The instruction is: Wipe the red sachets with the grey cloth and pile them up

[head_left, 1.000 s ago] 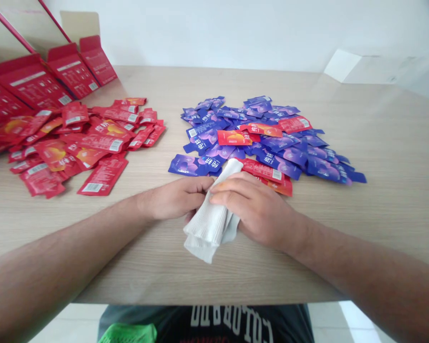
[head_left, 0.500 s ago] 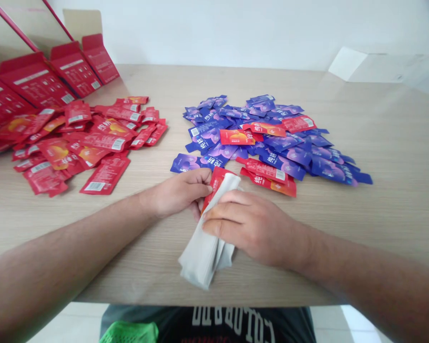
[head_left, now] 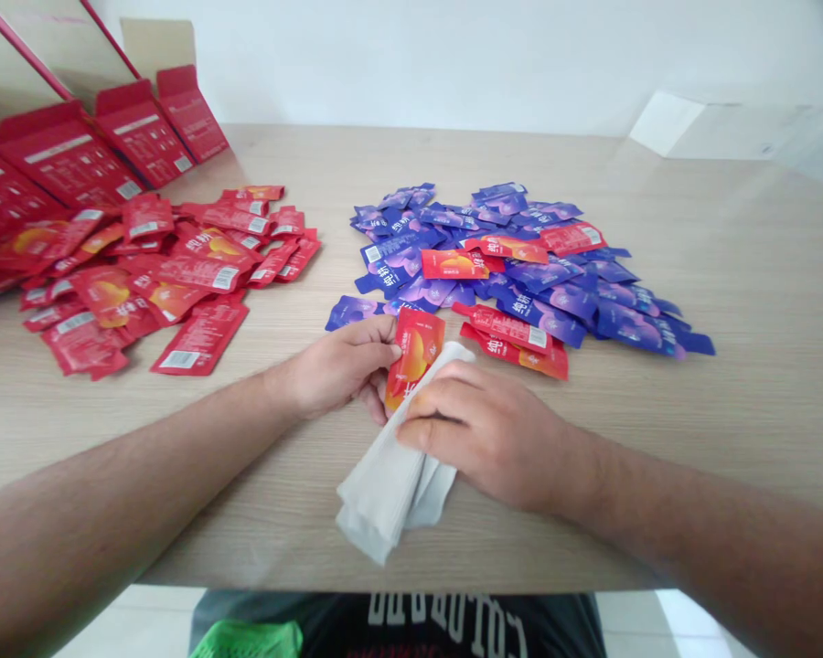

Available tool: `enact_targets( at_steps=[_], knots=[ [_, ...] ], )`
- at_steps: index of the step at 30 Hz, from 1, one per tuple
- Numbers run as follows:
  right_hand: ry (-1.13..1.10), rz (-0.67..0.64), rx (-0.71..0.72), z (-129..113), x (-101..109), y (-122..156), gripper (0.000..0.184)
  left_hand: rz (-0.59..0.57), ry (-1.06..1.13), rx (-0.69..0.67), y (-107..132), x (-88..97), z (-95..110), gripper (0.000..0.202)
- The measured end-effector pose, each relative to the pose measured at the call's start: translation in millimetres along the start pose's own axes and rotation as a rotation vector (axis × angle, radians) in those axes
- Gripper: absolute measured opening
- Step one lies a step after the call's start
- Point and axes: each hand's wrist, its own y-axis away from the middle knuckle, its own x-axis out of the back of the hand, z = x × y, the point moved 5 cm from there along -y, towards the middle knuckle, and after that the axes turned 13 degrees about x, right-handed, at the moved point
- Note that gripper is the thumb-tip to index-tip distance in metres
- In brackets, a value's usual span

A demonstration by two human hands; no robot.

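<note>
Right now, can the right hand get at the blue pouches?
Probably yes: the right hand sits on the white cloth near the blue pouches; only two flat red pouches lie between.

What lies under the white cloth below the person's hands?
Wooden tabletop shows around the white cloth; the part directly beneath it is covered, so nothing there can be seen.

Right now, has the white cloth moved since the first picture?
Yes. The white cloth has moved toward the person, and its lower end now sits much closer to the near edge of the wooden table than it did.
</note>
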Motion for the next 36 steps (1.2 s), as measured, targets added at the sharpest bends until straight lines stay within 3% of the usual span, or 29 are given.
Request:
enact_targets(
  at_steps=[4,8,12,18,21,25,28,31,33,36],
  knots=[
    [-0.054,-0.089,0.111,-7.5,-5.3,-0.3,0.022,-0.028,-0.002,-0.001,0.0,-0.3,0.2,0.015],
    [-0.059,0.053,-0.082,10.1,5.0,5.6,0.021,-0.046,-0.039,0.027,-1.9,3.3,-3.9,0.017],
    [-0.097,0.092,-0.094,20.3,8.0,9.3,0.019,-0.044,-0.134,0.006,-1.3,6.1,-3.5,0.018],
    [-0.074,0.271,-0.213,33.0,16.0,15.1,0.023,-0.033,-0.365,-0.009,7.9,-2.1,8.0,0.008],
    [-0.007,0.182,-0.15,16.2,13.9,5.9,0.019,-0.062,-0.486,-0.019,10.6,-6.9,10.8,0.011],
    [-0.017,-0.004,0.122,-19.0,0.5,-9.0,0.023,-0.095,-0.543,-0.022,10.7,-8.3,8.2,0.015],
    [-0.062,-0.093,0.2,-26.6,-7.1,-8.7,0.021,-0.058,-0.527,-0.033,10.0,-6.3,7.9,0.017],
    [-0.09,-0.079,0.15,-17.2,-1.2,-2.5,0.02,0.0,-0.56,-0.078,10.4,-3.4,12.6,0.017],
    [-0.096,-0.031,0.102,-8.1,9.4,2.7,0.021,0.099,-0.633,-0.143,12.5,2.2,20.1,0.015],
    [-0.044,0.133,0.021,4.9,31.8,11.0,0.019,0.337,-0.79,-0.281,21.9,12.9,36.6,0.012]
  ],
)
